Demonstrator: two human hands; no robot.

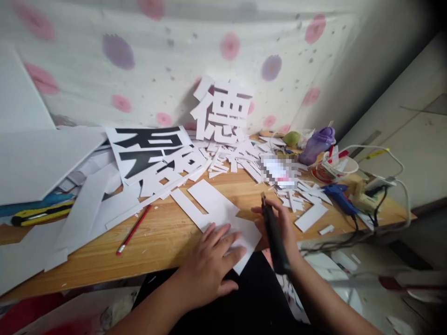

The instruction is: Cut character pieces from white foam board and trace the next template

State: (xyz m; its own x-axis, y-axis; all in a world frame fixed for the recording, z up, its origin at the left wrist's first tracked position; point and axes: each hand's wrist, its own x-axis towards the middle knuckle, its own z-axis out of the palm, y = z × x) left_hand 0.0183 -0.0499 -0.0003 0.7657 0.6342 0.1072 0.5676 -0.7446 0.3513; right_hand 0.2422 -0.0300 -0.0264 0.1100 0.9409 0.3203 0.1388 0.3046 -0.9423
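Observation:
My left hand (pixel 214 263) lies with fingers spread on a white foam board piece (pixel 216 204) with a slot cut into it. The piece rests at the table's front edge and overhangs it toward my lap. My right hand (pixel 284 228) is closed around a black utility knife (pixel 274 237), its metal tip pointing up and away from me. The knife is just right of the board piece, and I cannot tell how far above the table it is. A red pencil (pixel 134 230) lies on the wood left of my left hand.
A cut-out white character (pixel 221 111) leans on the patterned curtain. Scraps (pixel 240 156), a black-printed sheet (pixel 146 149) and a yellow-black cutter (pixel 42 213) lie around. On the right are a blue glue gun (pixel 340 197), cables, a paper tub (pixel 333 167) and a purple bottle (pixel 317 143).

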